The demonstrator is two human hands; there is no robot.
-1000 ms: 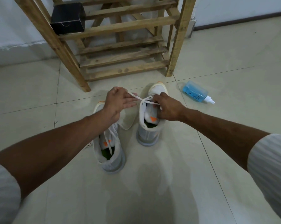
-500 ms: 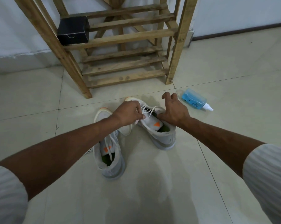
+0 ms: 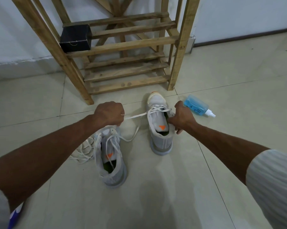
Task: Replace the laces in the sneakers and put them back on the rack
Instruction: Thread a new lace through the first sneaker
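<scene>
Lacing step on the far sneaker [image 3: 159,128], judged partway done. Left hand [image 3: 110,114] is a closed fist gripping one end of the white lace [image 3: 136,115], which runs taut from that fist across to the eyelets beside the right hand [image 3: 182,118]. Right hand is clamped on the sneaker's collar, thumb inside the opening, steadying it on the floor.

Second sneaker [image 3: 112,156] sits just below the left fist, its lace loose; a heap of spare laces [image 3: 83,150] lies beside it, under the left forearm. Rack [image 3: 128,45] stands beyond both hands, well apart from them.

Risks, as judged:
- Hard sideways pull could tip or drag the far sneaker if the right-hand grip slackens.
- Uneven pull may leave the lace ends unequal.
- Slack trailing near the second sneaker could tangle with its loose lace.
- Bottle [image 3: 197,105] just beyond the right hand could be knocked and roll.
</scene>
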